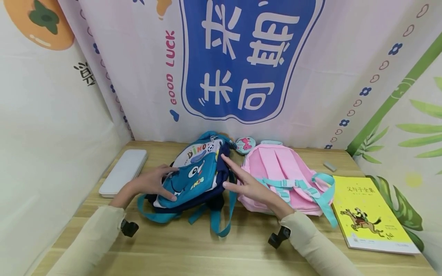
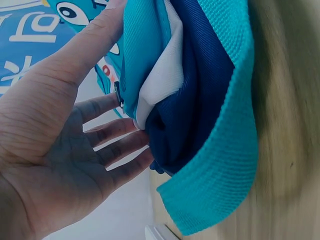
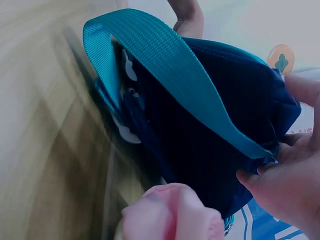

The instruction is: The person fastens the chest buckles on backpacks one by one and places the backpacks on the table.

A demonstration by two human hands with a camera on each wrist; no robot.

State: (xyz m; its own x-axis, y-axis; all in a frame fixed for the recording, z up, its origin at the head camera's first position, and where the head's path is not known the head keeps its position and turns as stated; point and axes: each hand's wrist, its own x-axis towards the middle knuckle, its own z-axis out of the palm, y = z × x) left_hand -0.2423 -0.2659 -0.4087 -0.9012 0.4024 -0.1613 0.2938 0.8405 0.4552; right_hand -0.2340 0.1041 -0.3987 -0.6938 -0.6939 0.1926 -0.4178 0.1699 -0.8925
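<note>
A blue child's backpack (image 1: 188, 180) with a cartoon dinosaur face lies tilted on the table, front panel up. My left hand (image 1: 152, 183) rests on its left side, thumb across the front pocket and fingers spread along the edge. In the left wrist view the left hand's fingertips (image 2: 142, 157) touch the bag's side, beside a loose teal strap (image 2: 235, 145). My right hand (image 1: 251, 188) has its fingers extended against the bag's right side. The right wrist view shows the right hand (image 3: 295, 172) at the dark blue fabric, near the strap's end.
A pink backpack (image 1: 255, 168) with teal straps lies right beside the blue one. A small round pouch (image 1: 245, 145) sits behind them. At the left is a white case (image 1: 124, 170); at the right are a yellow book (image 1: 366, 199) and a small grey eraser (image 1: 329, 166). Printed curtains enclose the table.
</note>
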